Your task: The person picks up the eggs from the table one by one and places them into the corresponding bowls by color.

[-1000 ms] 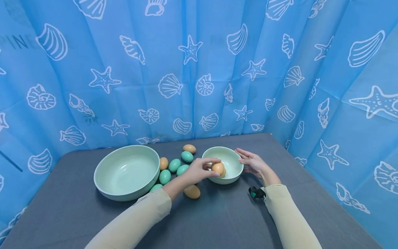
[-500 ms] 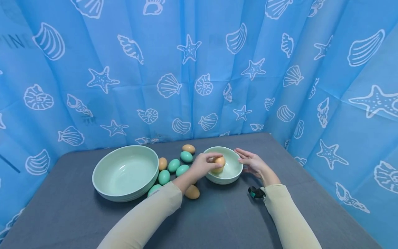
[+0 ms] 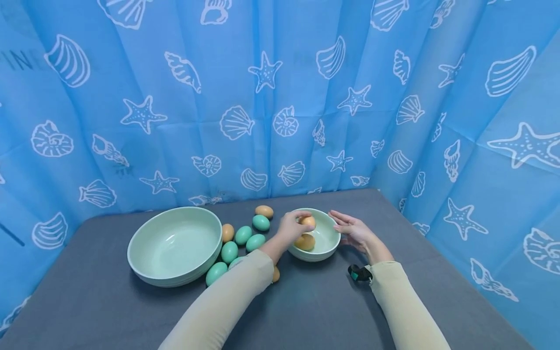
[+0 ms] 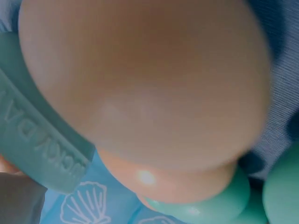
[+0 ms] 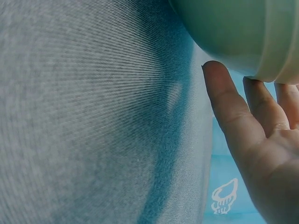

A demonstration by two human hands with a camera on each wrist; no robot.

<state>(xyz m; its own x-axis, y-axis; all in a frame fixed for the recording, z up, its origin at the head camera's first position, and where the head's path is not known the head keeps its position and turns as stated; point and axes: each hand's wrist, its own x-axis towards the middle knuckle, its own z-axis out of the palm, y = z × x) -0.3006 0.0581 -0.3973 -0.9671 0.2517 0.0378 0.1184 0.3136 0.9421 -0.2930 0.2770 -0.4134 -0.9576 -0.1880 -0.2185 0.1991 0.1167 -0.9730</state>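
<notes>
In the head view my left hand [image 3: 289,227] pinches a brown egg [image 3: 308,221] between fingers and thumb inside the small pale green bowl [image 3: 316,255]. Another brown egg [image 3: 305,241] lies in the bowl below that hand. My right hand [image 3: 358,235] steadies the bowl's right side, its fingers [image 5: 229,105] extended against the outer wall in the right wrist view. Close to the left wrist camera, a large brown egg [image 4: 149,84] fills much of the picture. The left sleeve partly covers a brown egg [image 3: 276,274] on the table.
A large pale green bowl [image 3: 175,243] stands to the left. Between the bowls lie several green eggs [image 3: 243,235] and brown eggs [image 3: 264,211]. A black strap [image 3: 359,273] hangs by the right sleeve. A blue curtain [image 3: 197,97] borders the grey table [image 3: 332,311].
My left hand has moved farther over the small bowl, carrying its egg toward the back. The second egg in the bowl now shows below it. The right hand stays at the rim.
</notes>
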